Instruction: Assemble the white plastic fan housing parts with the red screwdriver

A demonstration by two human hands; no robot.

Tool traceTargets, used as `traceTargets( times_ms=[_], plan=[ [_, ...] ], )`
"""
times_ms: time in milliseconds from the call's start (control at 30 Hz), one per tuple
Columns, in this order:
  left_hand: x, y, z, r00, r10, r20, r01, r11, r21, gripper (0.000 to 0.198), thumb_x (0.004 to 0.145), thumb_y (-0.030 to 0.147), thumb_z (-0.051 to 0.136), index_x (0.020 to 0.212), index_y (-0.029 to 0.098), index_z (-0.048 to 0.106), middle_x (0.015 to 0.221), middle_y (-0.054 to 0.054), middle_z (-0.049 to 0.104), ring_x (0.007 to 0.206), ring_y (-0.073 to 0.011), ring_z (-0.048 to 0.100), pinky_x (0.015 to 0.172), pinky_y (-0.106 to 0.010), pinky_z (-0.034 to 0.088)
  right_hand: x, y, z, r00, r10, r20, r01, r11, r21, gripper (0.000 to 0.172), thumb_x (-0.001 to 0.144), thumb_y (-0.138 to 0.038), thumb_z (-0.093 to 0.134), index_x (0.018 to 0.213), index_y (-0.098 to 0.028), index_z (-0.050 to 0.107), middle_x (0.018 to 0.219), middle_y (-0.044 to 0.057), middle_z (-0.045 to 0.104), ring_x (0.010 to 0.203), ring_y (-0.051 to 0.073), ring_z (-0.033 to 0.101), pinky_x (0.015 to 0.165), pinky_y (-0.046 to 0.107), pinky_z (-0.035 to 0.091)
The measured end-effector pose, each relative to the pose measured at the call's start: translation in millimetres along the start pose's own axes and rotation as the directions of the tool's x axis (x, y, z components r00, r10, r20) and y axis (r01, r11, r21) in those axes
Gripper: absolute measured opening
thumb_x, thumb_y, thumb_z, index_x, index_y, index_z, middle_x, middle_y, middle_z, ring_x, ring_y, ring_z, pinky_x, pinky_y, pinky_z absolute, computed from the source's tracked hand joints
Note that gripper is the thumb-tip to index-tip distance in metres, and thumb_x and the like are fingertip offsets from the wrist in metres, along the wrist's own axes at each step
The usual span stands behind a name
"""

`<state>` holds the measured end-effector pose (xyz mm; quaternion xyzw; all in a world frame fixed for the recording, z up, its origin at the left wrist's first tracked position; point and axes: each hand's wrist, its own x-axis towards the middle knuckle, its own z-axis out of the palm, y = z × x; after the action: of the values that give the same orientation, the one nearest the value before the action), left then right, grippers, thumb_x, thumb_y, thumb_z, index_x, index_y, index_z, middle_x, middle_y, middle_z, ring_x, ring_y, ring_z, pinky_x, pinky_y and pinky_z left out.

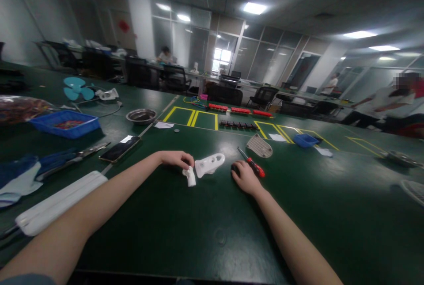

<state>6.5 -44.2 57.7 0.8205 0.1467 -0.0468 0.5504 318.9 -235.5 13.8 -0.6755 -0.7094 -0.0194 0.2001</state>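
My left hand (177,159) rests on the green table (205,223), fingers curled onto a small white plastic piece (190,176). Right beside it lies a larger white plastic shell (209,164) with holes. My right hand (245,177) lies closed over a small dark object (235,169) that I cannot make out. A red-handled screwdriver (252,163) lies just beyond that hand, and a grey perforated plate (260,146) sits behind it.
On the left lie a phone (119,148), a blue tray (65,123), a metal bowl (141,116), a blue fan blade (77,88) and a long white part (59,203). A small blue bin (305,140) sits at right. People work in the background.
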Motion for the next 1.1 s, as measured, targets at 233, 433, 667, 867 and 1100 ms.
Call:
traceTargets(
  times_ms=[233, 433, 667, 867, 1100],
  plan=[
    [4, -23, -1.9, 0.978, -0.027, -0.208, -0.066, 0.901, -0.429, 0.018, 0.079, 0.027, 0.068, 0.095, 0.019, 0.068, 0.116, -0.01, 0.066, 0.109, -0.0227, 0.061, 0.093, -0.037, 0.046, 1, 0, 1, 1.0, 0.002, 0.001, -0.002, 1.0, 0.004, 0.028, 0.092, -0.032, 0.049, 0.115, -0.02, 0.058, 0.12, 0.012, 0.056, 0.111, 0.025, 0.053, 0.097, 0.039, 0.043],
    [19, -40, -4.4, 0.899, -0.186, -0.396, -0.183, 0.661, -0.728, 0.021, 0.09, 0.037, 0.056, 0.093, 0.017, 0.06, 0.083, -0.005, 0.065, 0.083, -0.0188, 0.066, 0.087, -0.038, 0.051, 0, 1, -1, 1.0, 0.01, -0.007, -0.009, 0.997, 0.079, 0.027, 0.09, -0.033, 0.051, 0.112, -0.02, 0.06, 0.12, 0.012, 0.056, 0.112, 0.025, 0.053, 0.099, 0.041, 0.042],
    [21, -45, -4.8, 0.897, -0.182, -0.404, -0.223, 0.602, -0.767, 0.027, 0.086, 0.04, 0.064, 0.096, 0.015, 0.058, 0.068, 0.002, 0.053, 0.062, -0.011, 0.059, 0.069, -0.031, 0.053, 3, -26, 3, 0.954, 0.243, 0.177, -0.283, 0.528, 0.801, 0.034, 0.084, -0.039, 0.055, 0.11, -0.017, 0.061, 0.086, 0.006, 0.064, 0.079, 0.018, 0.062, 0.071, 0.032, 0.048],
    [16, -42, -3.0, 0.93, -0.099, -0.354, -0.167, 0.743, -0.648, 0.029, 0.068, 0.019, 0.08, 0.088, 0.014, 0.059, 0.072, 0.001, 0.059, 0.066, -0.0113, 0.061, 0.067, -0.027, 0.051, -3, -55, 3, 0.926, 0.044, 0.375, -0.377, 0.064, 0.924, 0.058, 0.081, -0.032, 0.063, 0.137, -0.025, 0.048, 0.072, 0.0, 0.061, 0.067, 0.014, 0.058, 0.061, 0.027, 0.042],
    [14, -39, -3.8, 0.952, -0.078, -0.296, -0.114, 0.807, -0.579, 0.032, 0.067, 0.017, 0.077, 0.095, 0.016, 0.062, 0.078, 0.001, 0.062, 0.07, -0.0124, 0.063, 0.07, -0.028, 0.05, -2, -48, -1, 0.909, -0.069, 0.411, -0.414, -0.03, 0.91, 0.039, 0.082, -0.035, 0.065, 0.117, -0.017, 0.064, 0.075, 0.003, 0.064, 0.075, 0.017, 0.061, 0.073, 0.031, 0.044]
  ],
)
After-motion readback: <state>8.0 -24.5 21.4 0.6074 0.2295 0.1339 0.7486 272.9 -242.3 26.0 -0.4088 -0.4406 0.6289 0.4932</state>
